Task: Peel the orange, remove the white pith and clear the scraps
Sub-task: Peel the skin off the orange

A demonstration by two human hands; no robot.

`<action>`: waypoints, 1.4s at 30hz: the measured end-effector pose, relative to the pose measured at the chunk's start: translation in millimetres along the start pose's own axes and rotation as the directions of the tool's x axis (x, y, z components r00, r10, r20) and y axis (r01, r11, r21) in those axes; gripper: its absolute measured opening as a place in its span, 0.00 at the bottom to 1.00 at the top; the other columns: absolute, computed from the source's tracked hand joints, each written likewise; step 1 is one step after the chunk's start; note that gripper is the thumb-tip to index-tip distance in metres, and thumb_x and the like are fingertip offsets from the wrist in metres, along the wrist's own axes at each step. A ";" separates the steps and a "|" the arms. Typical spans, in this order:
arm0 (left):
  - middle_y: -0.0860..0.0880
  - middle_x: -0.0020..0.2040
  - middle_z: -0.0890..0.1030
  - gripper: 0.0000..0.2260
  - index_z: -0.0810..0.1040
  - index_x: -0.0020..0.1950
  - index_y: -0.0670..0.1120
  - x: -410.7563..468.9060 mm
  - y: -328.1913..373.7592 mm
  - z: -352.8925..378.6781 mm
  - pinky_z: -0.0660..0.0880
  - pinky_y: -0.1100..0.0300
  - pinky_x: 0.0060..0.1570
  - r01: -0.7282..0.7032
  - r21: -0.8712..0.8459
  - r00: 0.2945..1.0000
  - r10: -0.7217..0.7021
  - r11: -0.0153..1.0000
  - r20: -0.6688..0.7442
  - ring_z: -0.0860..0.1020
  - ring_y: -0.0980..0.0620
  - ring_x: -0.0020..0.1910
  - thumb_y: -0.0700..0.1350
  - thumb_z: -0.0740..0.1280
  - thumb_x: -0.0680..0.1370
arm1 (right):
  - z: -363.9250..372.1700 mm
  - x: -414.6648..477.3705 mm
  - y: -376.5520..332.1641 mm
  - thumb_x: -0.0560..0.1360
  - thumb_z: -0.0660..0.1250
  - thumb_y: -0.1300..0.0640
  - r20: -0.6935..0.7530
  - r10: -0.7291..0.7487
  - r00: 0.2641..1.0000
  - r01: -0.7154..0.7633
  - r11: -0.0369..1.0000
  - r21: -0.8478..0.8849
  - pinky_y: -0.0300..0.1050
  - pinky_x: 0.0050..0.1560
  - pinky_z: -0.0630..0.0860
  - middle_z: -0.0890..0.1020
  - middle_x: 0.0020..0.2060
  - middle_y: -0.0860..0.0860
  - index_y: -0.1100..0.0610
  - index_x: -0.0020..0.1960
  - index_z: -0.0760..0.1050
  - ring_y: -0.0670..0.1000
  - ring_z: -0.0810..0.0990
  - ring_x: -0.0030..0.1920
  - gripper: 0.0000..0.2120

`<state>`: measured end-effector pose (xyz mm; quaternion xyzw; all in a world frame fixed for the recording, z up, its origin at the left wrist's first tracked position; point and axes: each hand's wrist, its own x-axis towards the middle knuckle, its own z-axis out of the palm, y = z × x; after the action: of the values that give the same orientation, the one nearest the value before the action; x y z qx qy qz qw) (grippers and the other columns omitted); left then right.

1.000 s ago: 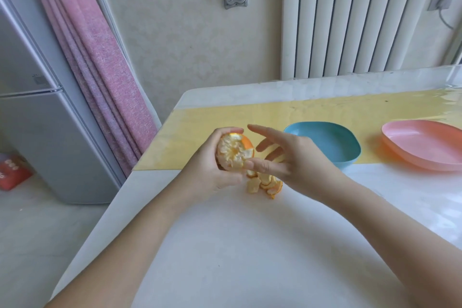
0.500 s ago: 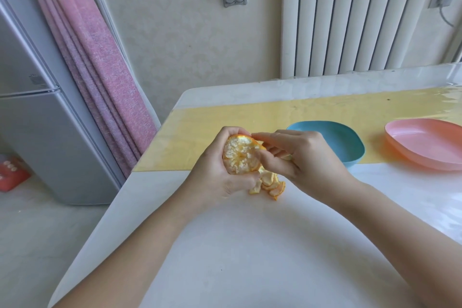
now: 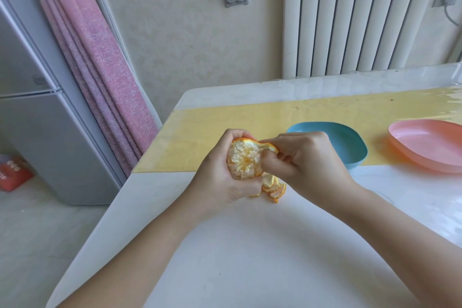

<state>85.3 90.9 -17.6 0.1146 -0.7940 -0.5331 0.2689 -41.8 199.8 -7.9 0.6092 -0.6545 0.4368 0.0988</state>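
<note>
Two hands work above the table (image 3: 250, 270). My left hand (image 3: 225, 177) grips the orange (image 3: 245, 162), its facing side bare and pithy; my right hand (image 3: 307, 165) pinches a peel strip (image 3: 268, 145) at its top. Judged step: peeling. Next, tear that strip free onto the scraps (image 3: 273, 186) beneath.

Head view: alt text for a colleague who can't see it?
The left hand holds a partly peeled orange while the right hand pinches a peel strip at its top. Peel scraps lie on the white table below.
</note>
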 end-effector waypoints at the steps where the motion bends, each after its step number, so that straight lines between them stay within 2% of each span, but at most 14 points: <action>1: 0.59 0.41 0.78 0.23 0.72 0.54 0.53 -0.3 1.4 0.1 0.75 0.63 0.38 0.004 -0.017 1.000 -0.004 1.000 0.013 0.77 0.58 0.38 0.36 0.72 0.63 | -0.5 -0.5 1.2 0.69 0.57 0.53 -0.010 0.006 1.000 -0.006 1.000 0.028 0.49 0.26 0.65 0.71 0.23 0.57 0.67 0.32 0.76 0.56 0.66 0.27 0.19; 4: 0.59 0.40 0.80 0.24 0.71 0.55 0.48 -1.8 5.5 -0.9 0.74 0.67 0.38 0.007 -0.098 0.998 -0.001 0.995 0.067 0.79 0.60 0.38 0.34 0.72 0.63 | -2.7 -1.9 4.4 0.72 0.61 0.58 -0.028 0.131 0.991 -0.122 0.967 0.224 0.47 0.27 0.73 0.78 0.24 0.56 0.66 0.31 0.76 0.54 0.75 0.25 0.15; 7: 0.57 0.43 0.78 0.25 0.72 0.55 0.49 -2.5 8.4 -2.3 0.75 0.66 0.39 0.006 -0.132 0.994 0.009 0.991 0.111 0.78 0.57 0.40 0.36 0.73 0.62 | -8.6 4.5 4.6 0.77 0.64 0.63 0.045 0.356 0.933 -0.327 0.791 0.518 0.42 0.32 0.79 0.82 0.27 0.55 0.66 0.37 0.79 0.51 0.80 0.27 0.12; 10: 0.57 0.44 0.78 0.25 0.72 0.56 0.50 -0.4 8.1 -4.3 0.75 0.66 0.40 0.022 -0.155 0.988 0.003 0.988 0.157 0.78 0.58 0.40 0.35 0.74 0.63 | -12.2 9.1 7.8 0.79 0.62 0.61 0.127 0.462 0.878 -0.429 0.638 0.640 0.42 0.34 0.79 0.82 0.29 0.56 0.66 0.41 0.78 0.52 0.80 0.29 0.12; 12: 0.57 0.44 0.79 0.24 0.73 0.55 0.51 1.8 5.8 -6.4 0.75 0.66 0.41 0.044 -0.169 0.990 -0.020 0.985 0.139 0.78 0.57 0.41 0.43 0.76 0.62 | -9.9 7.9 7.0 0.80 0.61 0.60 0.153 0.425 0.892 -0.435 0.718 0.543 0.41 0.35 0.79 0.82 0.31 0.52 0.64 0.43 0.78 0.50 0.81 0.30 0.12; 16: 0.58 0.41 0.80 0.22 0.74 0.54 0.50 4.6 0.6 -11.7 0.74 0.68 0.38 0.090 -0.145 0.995 -0.085 0.985 0.045 0.78 0.61 0.39 0.48 0.76 0.63 | 2.5 2.5 5.6 0.80 0.60 0.55 0.151 0.318 0.936 -0.327 0.945 0.033 0.37 0.34 0.70 0.77 0.31 0.46 0.55 0.43 0.78 0.45 0.75 0.30 0.11; 18: 0.60 0.41 0.79 0.24 0.74 0.57 0.52 5.2 -3.0 -15.0 0.73 0.70 0.39 0.095 -0.046 0.995 -0.096 0.994 -0.019 0.77 0.63 0.38 0.49 0.76 0.63 | 4.7 1.7 11.2 0.78 0.62 0.54 0.154 0.288 0.945 -0.275 0.956 -0.099 0.33 0.36 0.68 0.74 0.37 0.46 0.54 0.47 0.80 0.44 0.73 0.34 0.09; 24: 0.56 0.47 0.80 0.29 0.76 0.58 0.52 9.3 -10.6 -22.0 0.72 0.72 0.42 0.151 0.075 0.985 -0.144 0.986 -0.097 0.79 0.65 0.42 0.50 0.80 0.59 | 4.6 -0.3 20.1 0.75 0.66 0.59 0.236 0.354 0.905 -0.305 0.926 -0.221 0.27 0.38 0.68 0.77 0.35 0.42 0.53 0.52 0.82 0.41 0.73 0.34 0.08; 27: 0.57 0.46 0.81 0.29 0.78 0.55 0.53 9.8 -11.9 -24.5 0.73 0.69 0.43 0.145 0.104 0.988 -0.139 0.984 -0.062 0.80 0.62 0.43 0.49 0.83 0.58 | 6.7 -1.4 17.4 0.76 0.63 0.61 0.263 0.370 0.891 -0.326 0.925 -0.198 0.26 0.37 0.68 0.76 0.43 0.44 0.47 0.63 0.76 0.41 0.73 0.36 0.18; 29: 0.58 0.46 0.82 0.28 0.78 0.55 0.55 9.3 -12.6 -24.9 0.74 0.68 0.43 0.129 0.081 0.991 -0.126 0.988 -0.045 0.81 0.60 0.43 0.50 0.83 0.58 | 4.8 -0.2 13.4 0.77 0.63 0.60 0.215 0.361 0.907 -0.341 0.932 -0.124 0.27 0.36 0.69 0.75 0.42 0.43 0.45 0.64 0.75 0.42 0.75 0.34 0.18; 31: 0.59 0.46 0.82 0.29 0.77 0.57 0.56 8.3 -11.8 -23.2 0.74 0.68 0.43 0.117 0.077 0.993 -0.115 0.990 -0.026 0.81 0.59 0.44 0.51 0.81 0.58 | 0.7 1.4 8.4 0.78 0.64 0.51 0.183 0.375 0.909 -0.393 0.917 0.072 0.30 0.36 0.73 0.77 0.36 0.43 0.47 0.62 0.77 0.43 0.78 0.30 0.13; 34: 0.57 0.51 0.83 0.33 0.73 0.62 0.59 6.1 -12.5 -19.6 0.76 0.63 0.48 0.088 0.136 0.996 -0.086 0.987 -0.014 0.81 0.58 0.48 0.46 0.81 0.61 | -3.4 1.5 1.5 0.66 0.66 0.36 0.305 0.391 0.868 -0.475 0.833 0.284 0.45 0.41 0.81 0.82 0.40 0.45 0.48 0.61 0.76 0.46 0.82 0.35 0.27; 38: 0.61 0.62 0.76 0.37 0.67 0.65 0.63 3.5 -10.7 -14.6 0.76 0.64 0.56 0.003 0.319 1.000 0.004 0.948 -0.022 0.77 0.63 0.58 0.42 0.81 0.64 | -0.4 -1.0 -3.6 0.61 0.69 0.37 0.378 0.341 0.861 -0.462 0.834 0.301 0.43 0.39 0.80 0.81 0.44 0.43 0.42 0.63 0.73 0.45 0.83 0.37 0.31; 42: 0.57 0.66 0.75 0.41 0.68 0.68 0.58 5.2 -12.3 -17.8 0.75 0.67 0.54 0.070 0.194 0.997 -0.064 0.979 -0.037 0.76 0.60 0.63 0.44 0.83 0.60 | 1.0 0.8 -2.1 0.62 0.71 0.38 0.345 0.329 0.879 -0.454 0.798 0.396 0.53 0.46 0.81 0.84 0.46 0.48 0.45 0.60 0.76 0.49 0.84 0.43 0.28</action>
<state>89.4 69.5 -22.1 0.1751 -0.8339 -0.4597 0.2502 -39.7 198.7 -7.1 0.5164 -0.6497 0.5085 -0.2296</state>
